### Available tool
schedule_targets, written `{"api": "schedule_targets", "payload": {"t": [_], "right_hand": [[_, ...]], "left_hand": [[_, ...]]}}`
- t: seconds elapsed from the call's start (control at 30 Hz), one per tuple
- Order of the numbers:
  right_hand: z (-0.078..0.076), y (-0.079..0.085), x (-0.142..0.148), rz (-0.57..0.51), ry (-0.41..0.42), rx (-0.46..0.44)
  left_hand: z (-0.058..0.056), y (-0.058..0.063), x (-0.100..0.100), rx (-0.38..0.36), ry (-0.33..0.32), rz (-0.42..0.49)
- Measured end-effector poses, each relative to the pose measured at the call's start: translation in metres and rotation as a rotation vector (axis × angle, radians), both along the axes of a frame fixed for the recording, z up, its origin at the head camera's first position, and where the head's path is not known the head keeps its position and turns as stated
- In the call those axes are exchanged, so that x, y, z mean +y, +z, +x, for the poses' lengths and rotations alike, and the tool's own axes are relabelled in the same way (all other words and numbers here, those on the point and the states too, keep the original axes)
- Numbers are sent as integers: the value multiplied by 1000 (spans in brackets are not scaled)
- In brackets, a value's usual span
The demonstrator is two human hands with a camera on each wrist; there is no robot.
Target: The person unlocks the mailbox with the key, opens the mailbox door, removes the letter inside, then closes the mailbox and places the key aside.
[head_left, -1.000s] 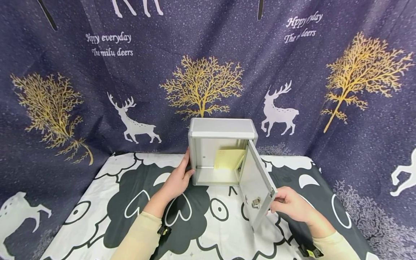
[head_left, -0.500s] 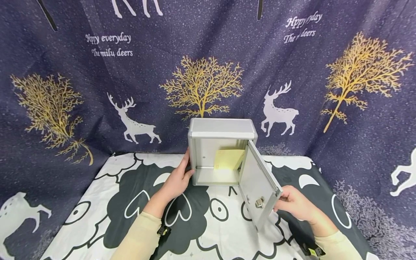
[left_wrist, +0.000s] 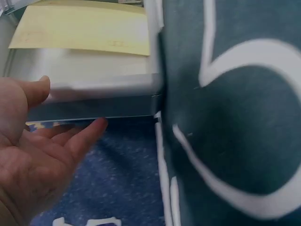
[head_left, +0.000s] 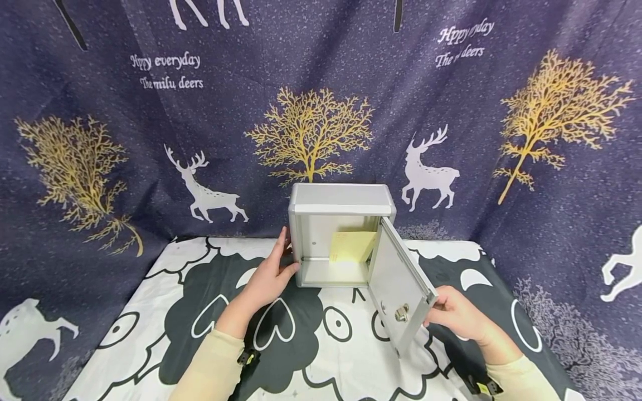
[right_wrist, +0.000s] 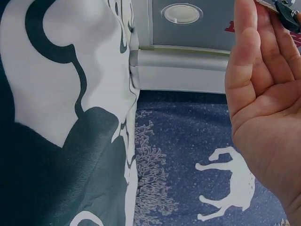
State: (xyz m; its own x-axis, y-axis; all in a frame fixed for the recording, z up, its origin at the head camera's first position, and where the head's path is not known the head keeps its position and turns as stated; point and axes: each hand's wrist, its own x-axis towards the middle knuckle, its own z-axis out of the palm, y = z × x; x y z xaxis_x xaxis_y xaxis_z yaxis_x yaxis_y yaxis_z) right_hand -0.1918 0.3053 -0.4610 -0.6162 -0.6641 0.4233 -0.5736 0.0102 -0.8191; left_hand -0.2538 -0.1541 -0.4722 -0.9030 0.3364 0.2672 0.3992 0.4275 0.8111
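A grey metal box stands on the cloth, its hinged door swung outward toward the right front. Inside leans a yellow envelope-like paper. My left hand is at the box's left side, thumb near the front edge and fingers stretched along the side wall; in the left wrist view the fingers spread apart around the wall. At the door's free edge, my right hand has its fingers curled at a dark-headed key. The door's inner face shows a metal lock.
A sheep-patterned cloth covers the table. Close behind the box hangs a dark blue curtain printed with deer and trees. The outer door face carries an oval window and red print, partly behind the right hand.
The door has swung a little further outward to the right, with my right hand moving along at its edge. My left fingers have loosened from the box's side and shifted slightly left.
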Motion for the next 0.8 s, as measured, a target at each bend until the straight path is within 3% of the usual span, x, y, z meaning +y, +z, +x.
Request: {"api": "schedule_targets", "payload": {"t": [0.17,0.37,0.47,0.6,0.8], "right_hand": [[1,-1,1,9,-22,-17],[-1,-2,3,13,-11,-2],[-2,-1,3,1,9,18],[-2,0,3,-2,11,18],[-1,1,3,25,-25,-8]], "left_hand": [[8,19,-9,26,37,33],[16,39,-18,271,191,90],[19,45,-16,372,232,128],[25,50,-6,444,187,144],[33,53,16,455,64,101]]}}
